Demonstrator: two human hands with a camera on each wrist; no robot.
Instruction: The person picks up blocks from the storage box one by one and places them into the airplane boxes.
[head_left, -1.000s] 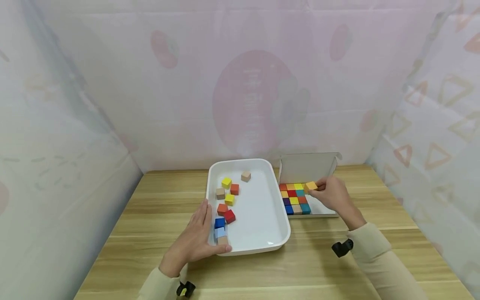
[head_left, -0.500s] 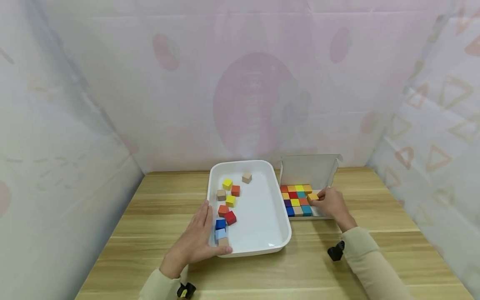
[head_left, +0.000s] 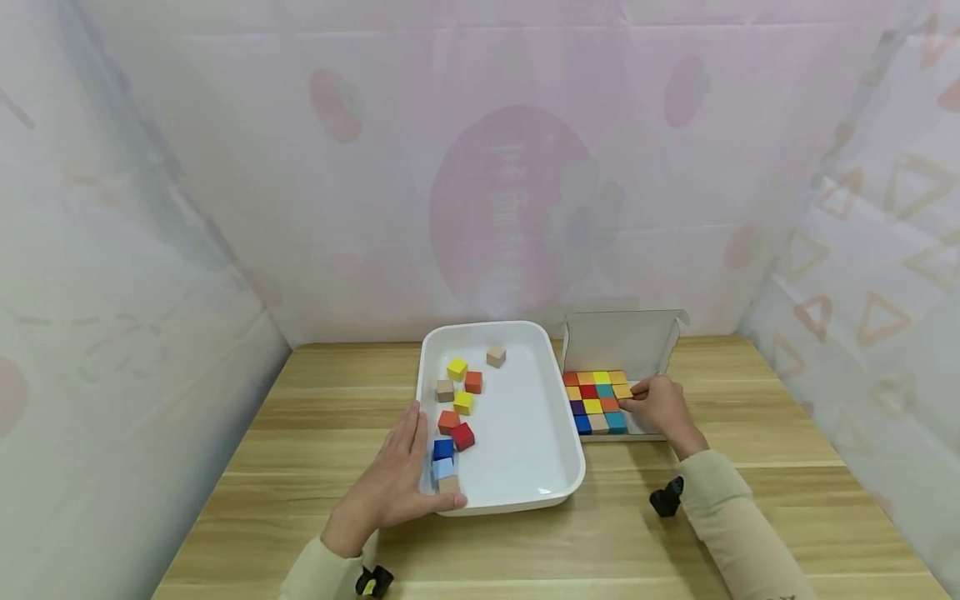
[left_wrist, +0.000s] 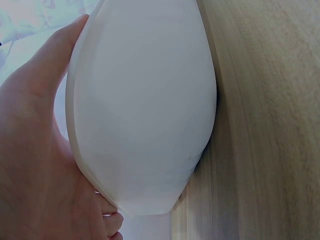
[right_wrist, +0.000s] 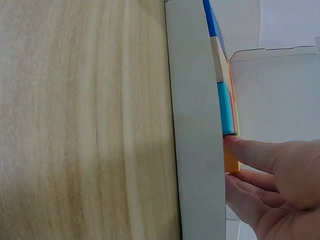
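Our left hand (head_left: 390,483) lies flat-fingered against the white tray (head_left: 555,467), thumb along its near rim, gripping nothing. Our right hand (head_left: 660,406) pinches an orange block (head_left: 622,391) at the grid's edge inside the cardboard box (head_left: 622,337). Risk, in our judgement: a skewed block jams against neighbours and dislodges them. It is small, cubic, matte.
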